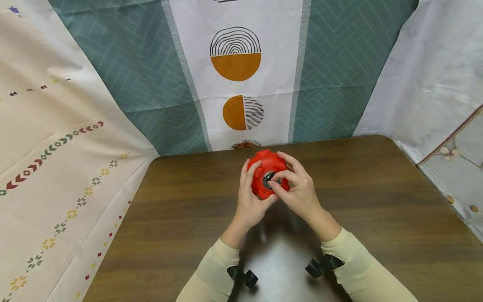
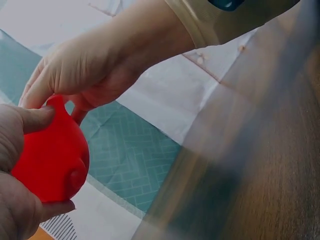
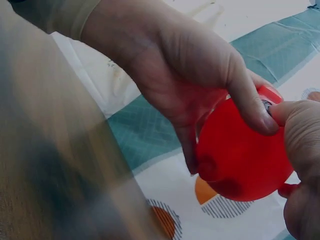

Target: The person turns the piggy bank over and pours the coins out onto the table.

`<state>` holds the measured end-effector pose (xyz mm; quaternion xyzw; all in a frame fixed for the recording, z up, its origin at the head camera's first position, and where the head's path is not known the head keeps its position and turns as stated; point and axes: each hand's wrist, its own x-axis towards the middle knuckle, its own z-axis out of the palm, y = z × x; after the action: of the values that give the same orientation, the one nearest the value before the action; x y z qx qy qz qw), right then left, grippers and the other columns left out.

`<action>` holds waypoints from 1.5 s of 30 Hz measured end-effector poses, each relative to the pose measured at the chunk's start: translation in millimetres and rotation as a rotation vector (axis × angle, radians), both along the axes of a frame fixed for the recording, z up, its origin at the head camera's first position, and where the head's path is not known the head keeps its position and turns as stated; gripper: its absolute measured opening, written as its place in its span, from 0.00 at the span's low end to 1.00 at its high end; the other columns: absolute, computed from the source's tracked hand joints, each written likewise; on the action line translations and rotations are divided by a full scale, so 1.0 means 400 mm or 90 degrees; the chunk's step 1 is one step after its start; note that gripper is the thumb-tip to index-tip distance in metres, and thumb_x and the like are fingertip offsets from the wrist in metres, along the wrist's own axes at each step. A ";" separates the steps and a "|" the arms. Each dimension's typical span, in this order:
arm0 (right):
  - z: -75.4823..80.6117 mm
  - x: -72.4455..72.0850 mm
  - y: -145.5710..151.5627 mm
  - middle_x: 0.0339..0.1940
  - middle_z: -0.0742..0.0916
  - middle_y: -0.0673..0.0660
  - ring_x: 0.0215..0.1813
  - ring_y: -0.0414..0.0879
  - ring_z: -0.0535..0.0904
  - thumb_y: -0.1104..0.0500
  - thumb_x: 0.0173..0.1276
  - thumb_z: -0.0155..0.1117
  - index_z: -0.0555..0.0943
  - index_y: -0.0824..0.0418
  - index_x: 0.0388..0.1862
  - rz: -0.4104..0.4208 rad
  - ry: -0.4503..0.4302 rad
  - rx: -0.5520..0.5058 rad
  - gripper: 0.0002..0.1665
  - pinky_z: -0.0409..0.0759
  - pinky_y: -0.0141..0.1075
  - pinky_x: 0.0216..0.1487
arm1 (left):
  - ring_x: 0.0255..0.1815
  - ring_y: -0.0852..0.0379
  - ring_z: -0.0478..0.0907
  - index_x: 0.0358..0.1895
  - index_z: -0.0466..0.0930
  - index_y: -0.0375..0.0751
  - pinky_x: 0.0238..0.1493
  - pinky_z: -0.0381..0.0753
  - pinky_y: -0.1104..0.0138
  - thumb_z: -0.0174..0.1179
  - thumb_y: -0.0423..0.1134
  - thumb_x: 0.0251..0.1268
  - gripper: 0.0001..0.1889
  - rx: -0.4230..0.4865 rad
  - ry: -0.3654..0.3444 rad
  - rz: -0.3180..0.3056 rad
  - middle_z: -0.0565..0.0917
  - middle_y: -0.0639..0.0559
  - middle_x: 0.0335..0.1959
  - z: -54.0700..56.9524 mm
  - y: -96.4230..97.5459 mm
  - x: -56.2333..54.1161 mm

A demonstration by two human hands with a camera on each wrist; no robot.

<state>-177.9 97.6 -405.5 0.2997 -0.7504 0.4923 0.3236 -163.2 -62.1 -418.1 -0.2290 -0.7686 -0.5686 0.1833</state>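
Note:
A round red knobbed ball, with a shiny dark metal centre piece facing up, is held above the far part of the table. On its left side my left hand grips it, fingers along the edge and thumb below. My right hand reaches in from the right. Its thumb and index finger pinch at the metal centre piece, while another finger reaches over the ball's upper right side. The left wrist view shows the ball's smooth side; in the right wrist view, fingers partly cover the centre piece.
A brown wood-grain table lies beneath, with a bright glare near the front. Behind it hangs a green and white patterned cloth. A cream cloth stands at left, a pale one at right. Both wrists wear black cameras.

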 end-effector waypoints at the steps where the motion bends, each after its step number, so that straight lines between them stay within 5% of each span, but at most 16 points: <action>1: 0.001 0.000 -0.001 0.64 0.76 0.60 0.62 0.56 0.74 0.69 0.52 0.75 0.83 0.58 0.27 0.001 -0.003 0.007 0.09 0.76 0.39 0.58 | 0.71 0.50 0.56 0.70 0.61 0.55 0.60 0.74 0.57 0.74 0.35 0.49 0.43 0.000 0.002 0.003 0.49 0.47 0.76 -0.002 -0.001 0.000; 10: 0.013 -0.004 0.017 0.66 0.73 0.60 0.65 0.57 0.68 0.67 0.54 0.74 0.84 0.57 0.30 0.032 0.000 0.070 0.08 0.76 0.42 0.59 | 0.72 0.48 0.56 0.70 0.60 0.53 0.61 0.73 0.56 0.75 0.35 0.47 0.45 -0.016 -0.002 -0.008 0.49 0.46 0.75 0.002 -0.002 0.001; 20: 0.013 -0.005 0.023 0.66 0.73 0.61 0.68 0.57 0.65 0.55 0.65 0.67 0.83 0.61 0.32 0.059 -0.002 0.082 0.09 0.75 0.41 0.61 | 0.71 0.41 0.57 0.67 0.62 0.37 0.61 0.73 0.53 0.73 0.29 0.48 0.41 -0.018 -0.001 -0.017 0.51 0.35 0.73 0.083 0.005 0.054; 23: 0.014 -0.004 0.022 0.66 0.73 0.61 0.68 0.57 0.66 0.56 0.65 0.67 0.83 0.61 0.32 0.058 -0.001 0.076 0.09 0.74 0.40 0.61 | 0.70 0.39 0.58 0.67 0.62 0.37 0.60 0.73 0.52 0.73 0.28 0.47 0.41 -0.020 0.006 -0.014 0.52 0.33 0.72 0.081 0.006 0.052; 31: 0.011 -0.004 0.023 0.66 0.73 0.60 0.67 0.56 0.66 0.59 0.63 0.69 0.83 0.60 0.31 0.061 -0.006 0.067 0.05 0.74 0.37 0.61 | 0.73 0.49 0.54 0.69 0.62 0.50 0.61 0.73 0.54 0.75 0.34 0.46 0.44 -0.032 0.006 -0.008 0.51 0.45 0.75 0.004 -0.003 0.000; 45: 0.011 -0.010 0.034 0.66 0.74 0.60 0.68 0.56 0.66 0.69 0.54 0.73 0.85 0.61 0.30 0.084 -0.003 0.079 0.06 0.72 0.34 0.62 | 0.71 0.49 0.58 0.69 0.63 0.57 0.60 0.74 0.56 0.76 0.38 0.46 0.44 -0.054 -0.009 -0.031 0.52 0.47 0.75 -0.005 -0.014 -0.007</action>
<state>-181.7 111.0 -401.2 0.3665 -0.7591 0.4657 0.2693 -166.0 -67.8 -420.2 -0.2509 -0.7875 -0.5415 0.1540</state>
